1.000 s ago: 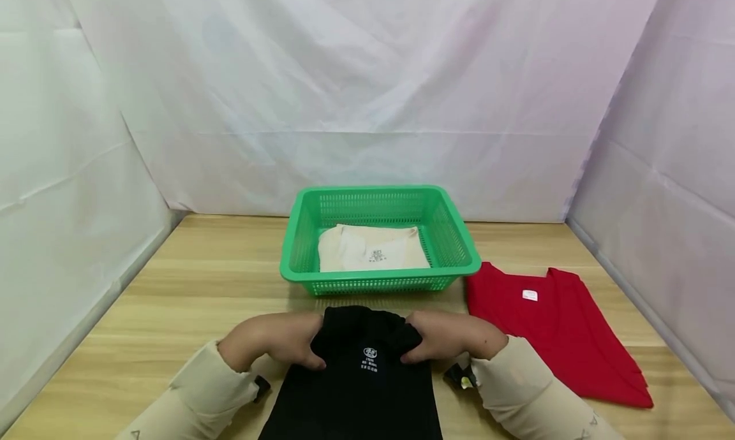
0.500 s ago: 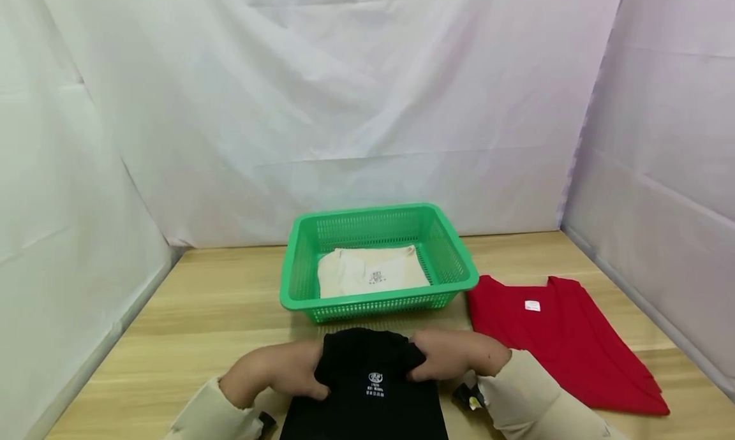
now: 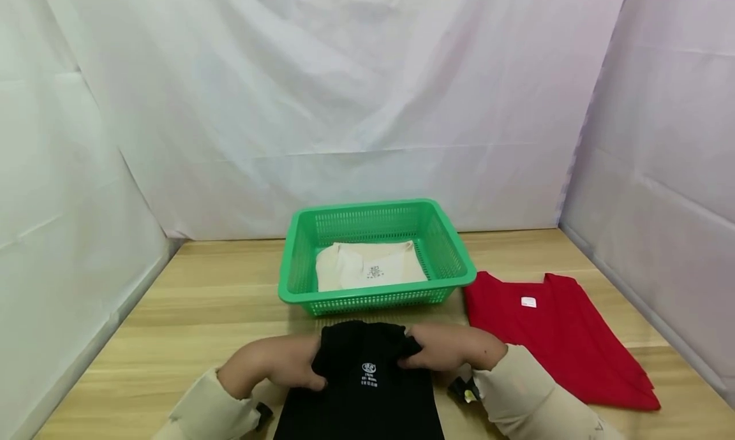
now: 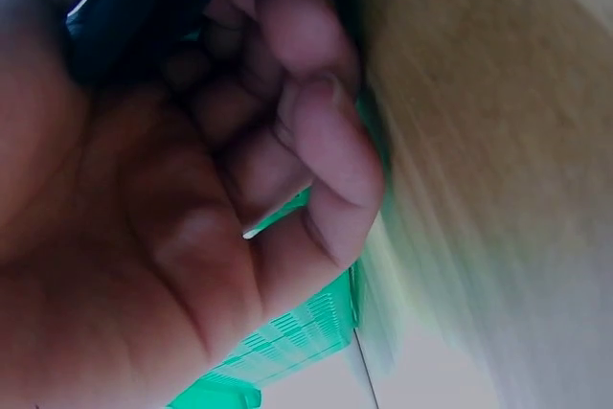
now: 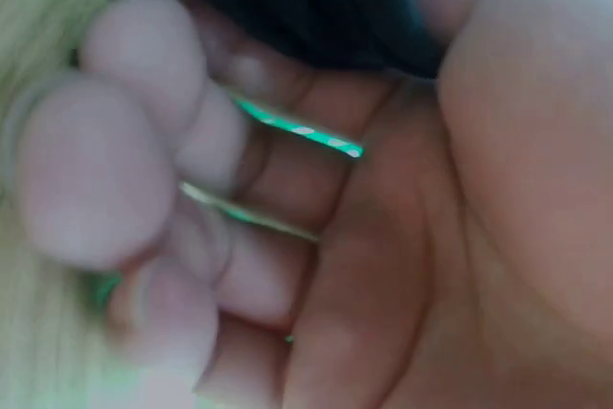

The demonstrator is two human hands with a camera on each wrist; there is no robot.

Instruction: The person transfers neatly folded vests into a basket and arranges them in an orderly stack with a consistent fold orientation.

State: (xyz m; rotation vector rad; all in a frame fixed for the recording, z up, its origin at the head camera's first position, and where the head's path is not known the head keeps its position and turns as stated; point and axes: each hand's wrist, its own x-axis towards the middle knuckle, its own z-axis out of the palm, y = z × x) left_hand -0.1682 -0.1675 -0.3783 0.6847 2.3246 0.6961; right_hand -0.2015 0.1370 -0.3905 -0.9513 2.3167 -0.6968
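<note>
A black garment (image 3: 363, 408) with a white printed mark lies at the front middle of the table in the head view, its far end bunched up. My left hand (image 3: 289, 361) grips the left side of that end, thumb on top and fingers curled underneath. On the opposite side my right hand (image 3: 441, 346) holds the garment the same way. Both wrist views show dark cloth between thumb and curled fingers, such as the garment fold (image 4: 144, 7) in the left wrist view. The garment's near end runs out of the frame.
Just beyond the garment stands a green plastic basket (image 3: 379, 297) with a folded cream garment (image 3: 373, 264) inside. A red garment (image 3: 557, 338) with a white label lies flat on the wooden table (image 3: 218, 287) at the right. White sheets (image 3: 367, 108) hang behind and at both sides.
The head view has tilted, so the whole scene sits lower in the frame than one second ago. Both hands keep their hold on the black garment's far end.
</note>
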